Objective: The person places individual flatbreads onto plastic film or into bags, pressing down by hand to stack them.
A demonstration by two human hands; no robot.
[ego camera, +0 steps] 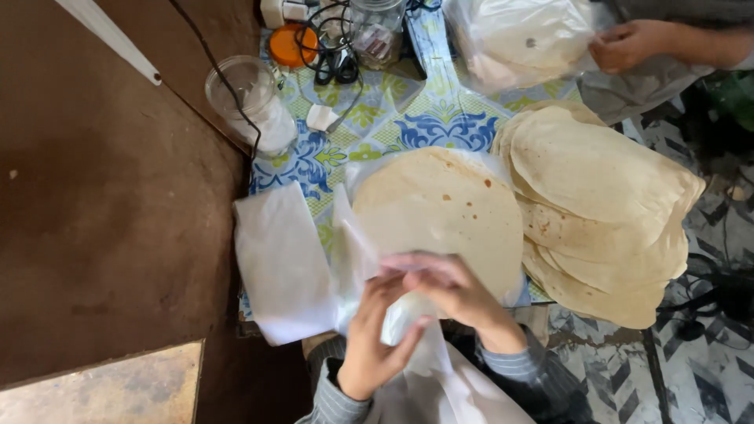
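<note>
A round flatbread [448, 208] lies inside a clear plastic bag [353, 235] on the patterned tablecloth. My left hand [373, 338] and my right hand [455, 294] meet at the bag's near end, both gripping the gathered mouth of the bag, whose white twisted part [404, 314] shows between the fingers. A loose pile of several flatbreads [605, 212] sits just to the right of the bagged one.
A stack of white flat bags [279, 263] lies at the left edge of the table. Farther back stand a clear plastic jar [251, 102], an orange lid [292, 45], a glass jar [375, 30] and black cables. Another person's hand [628, 43] holds a bagged flatbread [522, 39] at top right.
</note>
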